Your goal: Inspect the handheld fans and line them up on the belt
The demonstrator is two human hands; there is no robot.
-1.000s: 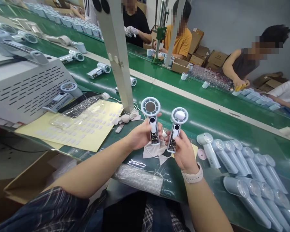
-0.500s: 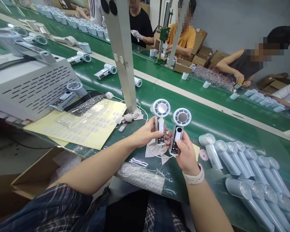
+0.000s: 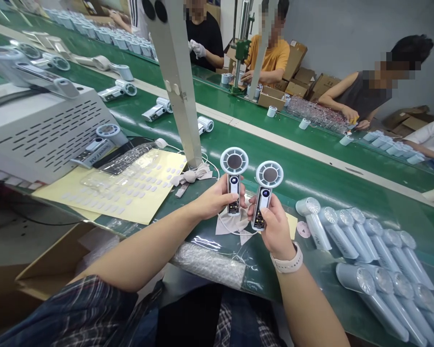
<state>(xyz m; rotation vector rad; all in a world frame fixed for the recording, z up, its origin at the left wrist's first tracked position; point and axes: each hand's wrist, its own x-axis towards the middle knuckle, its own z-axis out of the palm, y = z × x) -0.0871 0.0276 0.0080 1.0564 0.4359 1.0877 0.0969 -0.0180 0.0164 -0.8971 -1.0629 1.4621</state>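
Note:
Two light-blue handheld fans are held upright side by side above the bench. My left hand [image 3: 220,198] is closed around the handle of the left fan [image 3: 234,162], its thumb on the white strip below the round display. The right fan [image 3: 269,174] is gripped by my right hand [image 3: 274,220], thumb pressed on the same strip. Both small displays are lit and seem to read 20. The handle fronts show bare circuit parts. Under the hands lie pale cloth-like scraps [image 3: 231,223] and a white cable.
Several light-blue fans [image 3: 350,233] lie in rows on the right. A yellow sticker sheet [image 3: 130,193] and a white vented machine [image 3: 54,130] are on the left. A metal post [image 3: 183,86] rises ahead. Beyond the green conveyor [image 3: 238,140], several people work.
Both displays have lit up with digits. The left fan has turned more toward me and shifted slightly left, a little apart from the right one.

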